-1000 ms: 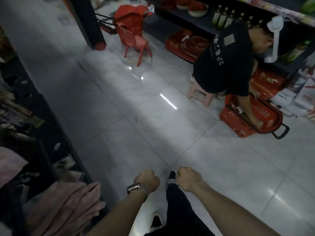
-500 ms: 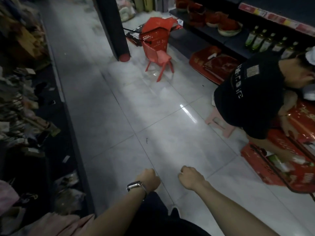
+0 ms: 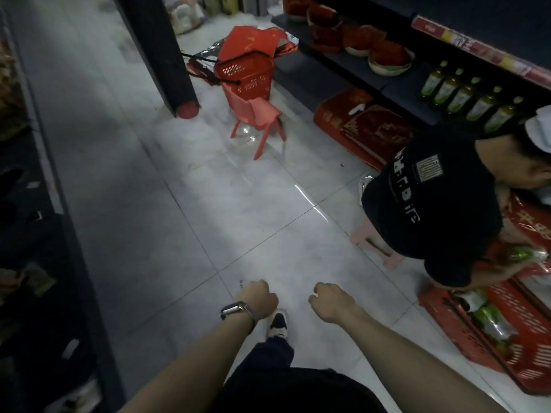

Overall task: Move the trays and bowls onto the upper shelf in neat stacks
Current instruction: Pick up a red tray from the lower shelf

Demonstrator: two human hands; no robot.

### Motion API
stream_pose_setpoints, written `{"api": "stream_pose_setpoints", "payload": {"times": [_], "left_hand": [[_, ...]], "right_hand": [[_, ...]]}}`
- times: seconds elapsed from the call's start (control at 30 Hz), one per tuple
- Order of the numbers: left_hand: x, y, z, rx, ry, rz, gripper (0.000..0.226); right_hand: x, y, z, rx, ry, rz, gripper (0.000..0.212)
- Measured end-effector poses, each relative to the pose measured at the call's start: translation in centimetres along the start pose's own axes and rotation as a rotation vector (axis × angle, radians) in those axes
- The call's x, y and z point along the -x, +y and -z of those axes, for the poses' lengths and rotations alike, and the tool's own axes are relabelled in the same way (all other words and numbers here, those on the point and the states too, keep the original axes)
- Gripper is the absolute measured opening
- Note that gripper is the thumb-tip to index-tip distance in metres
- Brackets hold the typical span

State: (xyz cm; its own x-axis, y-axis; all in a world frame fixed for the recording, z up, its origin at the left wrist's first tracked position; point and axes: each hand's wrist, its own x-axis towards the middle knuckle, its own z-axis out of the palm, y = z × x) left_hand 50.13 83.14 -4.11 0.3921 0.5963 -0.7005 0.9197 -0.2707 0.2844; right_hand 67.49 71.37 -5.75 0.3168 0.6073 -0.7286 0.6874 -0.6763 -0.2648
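1. Our left hand (image 3: 258,299) is nearest, with a watch (image 3: 237,310) on its wrist. It is curled into a fist and grips nothing.
2. Our right hand (image 3: 331,302) is beside it, not touching. Its fingers are also curled in, and it holds nothing. Both hands hang over the pale tiled floor (image 3: 179,234), with our shoe (image 3: 278,321) between and below them.
3. At the right edge a red basket (image 3: 524,350) lies on the floor with green packets in it.
4. Just past it a person in a black shirt (image 3: 432,204) sits on a pink stool (image 3: 374,244), bent toward the shelves on the right.
5. Beyond the person, the red trays (image 3: 378,129) lean on the floor against the foot of the shelving, near a row of green bottles (image 3: 465,96).
6. Further along, the bowls (image 3: 384,70) sit in a row on the low dark shelf, red inside, under the upper shelf (image 3: 477,49) with its strip of price labels.
7. Farthest, a second basket (image 3: 247,76) rests on a small red chair (image 3: 258,114) beside a dark pillar (image 3: 161,55).
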Motion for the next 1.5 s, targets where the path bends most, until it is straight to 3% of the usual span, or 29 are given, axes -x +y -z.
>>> {"api": "stream_pose_setpoints", "payload": {"times": [0.23, 0.37, 0.53, 0.67, 0.83, 1.07, 1.5], "left_hand": [[-9.4, 3.7, 8.5, -0.001, -0.006, -0.033, 0.023], [-15.0, 5.8, 12.5, -0.006, -0.026, -0.038, 0.031], [-22.6, 9.3, 17.9, -0.020, -0.051, -0.022, 0.020], [-28.5, 12.8, 22.7, -0.021, -0.039, 0.013, 0.020], [-34.7, 17.1, 28.7, 0.000, -0.023, 0.042, 0.035], [-42.9, 21.6, 36.9, -0.013, 0.009, 0.017, 0.033], [-61.5, 24.3, 54.1, -0.051, -0.051, -0.086, 0.035]], "right_hand": [[-7.5, -2.8, 8.5, -0.031, 0.018, -0.051, 0.049], [-12.6, -3.4, 12.9, -0.014, 0.009, -0.058, 0.039], [-20.1, -3.8, 19.7, 0.000, 0.000, -0.032, 0.035], [-26.3, -4.3, 25.8, -0.007, -0.031, -0.021, 0.038], [-33.1, -5.9, 33.4, -0.034, -0.052, 0.004, 0.044], [-41.7, -9.1, 42.7, -0.052, -0.034, 0.024, 0.046], [-57.0, -14.9, 57.4, -0.162, 0.006, -0.156, 0.039]]}}
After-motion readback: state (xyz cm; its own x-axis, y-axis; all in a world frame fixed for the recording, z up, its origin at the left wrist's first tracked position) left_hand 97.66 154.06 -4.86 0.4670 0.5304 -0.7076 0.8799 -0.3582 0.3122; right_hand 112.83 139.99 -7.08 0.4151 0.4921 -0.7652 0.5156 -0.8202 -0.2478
